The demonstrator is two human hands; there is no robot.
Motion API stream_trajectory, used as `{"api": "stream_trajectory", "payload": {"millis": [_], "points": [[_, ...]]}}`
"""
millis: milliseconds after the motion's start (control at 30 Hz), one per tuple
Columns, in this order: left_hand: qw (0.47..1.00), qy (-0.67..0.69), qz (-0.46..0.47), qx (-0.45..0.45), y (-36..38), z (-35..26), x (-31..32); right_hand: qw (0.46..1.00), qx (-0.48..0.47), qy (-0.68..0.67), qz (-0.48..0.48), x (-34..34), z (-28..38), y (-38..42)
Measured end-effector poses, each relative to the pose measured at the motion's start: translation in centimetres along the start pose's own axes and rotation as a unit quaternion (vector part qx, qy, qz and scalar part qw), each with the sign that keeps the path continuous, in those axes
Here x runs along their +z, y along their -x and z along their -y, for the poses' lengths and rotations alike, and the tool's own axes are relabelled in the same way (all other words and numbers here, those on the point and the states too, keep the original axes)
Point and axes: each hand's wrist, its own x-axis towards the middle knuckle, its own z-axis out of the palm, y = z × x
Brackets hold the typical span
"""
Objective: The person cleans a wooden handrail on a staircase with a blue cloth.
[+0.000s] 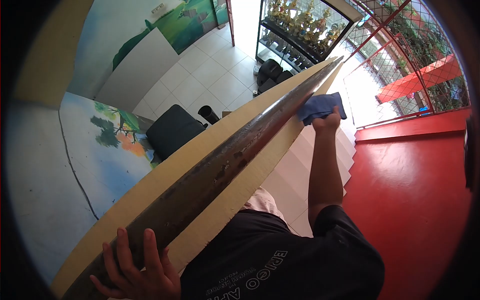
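Note:
A dark, worn metal handrail [200,180] runs diagonally from the lower left to the upper right on top of a cream-coloured ledge [260,175]. At the lower left, my left hand [137,272] rests on the rail with its fingers spread. Farther up, my right hand [327,120] holds a folded blue cloth [320,107] against the rail's right side. Brown patches show where the rail's surface is worn.
Stairs [292,165] descend beside the ledge, next to a red wall [410,200]. Beyond the ledge stand a black chair [174,131] and a glass case of trophies [305,30]. A red mesh gate [400,65] is at the upper right.

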Motion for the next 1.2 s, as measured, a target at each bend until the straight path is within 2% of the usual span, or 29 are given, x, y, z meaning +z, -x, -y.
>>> {"api": "stream_trajectory", "payload": {"millis": [67, 133, 200, 300, 400, 500, 567, 633, 700, 733, 900, 933, 1033, 1067, 1167, 1200], "points": [[1.0, -0.009, 0.008, 0.006, 0.0, 0.0, -0.2, 0.998, 0.006, -0.009, 0.063, -0.6, -6.1, -1.6], [1.0, -0.014, 0.003, 0.01, -0.1, 0.1, -0.1, 0.997, 0.053, -0.061, -0.004, 3.5, -8.5, 2.7], [1.0, -0.01, -0.007, 0.012, 0.0, 0.1, 0.1, 0.985, 0.131, -0.093, 0.056, 3.6, -9.2, 5.6], [1.0, 0.002, 0.025, -0.009, 0.2, 0.0, -0.1, 0.975, 0.2, -0.089, 0.038, 5.1, -9.5, 13.1], [0.997, -0.048, -0.047, 0.047, -1.2, 0.0, -0.5, 0.963, 0.235, -0.124, 0.053, 5.6, -7.8, 15.7], [0.998, -0.027, 0.033, 0.035, 0.8, 0.3, 0.1, 0.979, 0.164, -0.092, 0.079, 5.7, -7.0, 12.2], [0.998, -0.033, 0.034, 0.042, 0.8, 0.3, 0.1, 0.977, 0.183, -0.091, 0.066, 4.5, -7.5, 7.3], [0.998, -0.037, 0.036, 0.041, 0.7, 0.2, 0.0, 0.978, 0.184, -0.087, 0.044, 5.1, -7.8, 6.4], [0.997, -0.041, 0.043, 0.04, 0.6, 0.2, -0.2, 0.982, 0.169, -0.082, 0.004, 4.9, -8.7, 8.1], [0.998, -0.041, 0.042, 0.039, 0.6, 0.3, -0.2, 0.987, 0.151, -0.051, -0.031, 7.4, -8.4, 11.9], [0.996, -0.021, 0.076, 0.033, 1.1, 0.4, -0.8, 0.973, 0.21, -0.03, 0.087, 10.3, -6.3, 25.3], [0.996, -0.018, 0.079, 0.034, 1.1, 0.4, -0.9, 0.96, 0.247, -0.058, 0.119, 9.9, -5.4, 24.5], [0.995, 0.001, 0.092, 0.024, 1.3, 0.2, -1.3, 0.974, 0.224, -0.023, 0.025, 11.2, -5.7, 21.4], [0.995, 0.013, 0.099, 0.02, 1.3, 0.2, -1.5, 0.975, 0.215, -0.014, 0.043, 10.2, -6.7, 19.8], [0.995, 0.046, 0.093, 0.013, 1.5, 0.3, -1.4, 0.989, 0.146, 0.002, 0.02, 11.8, -7.3, 23.2], [0.994, 0.057, 0.093, 0.013, 1.7, 0.4, -1.4, 0.992, 0.118, -0.021, 0.047, 11.3, -7.6, 24.8]]}}
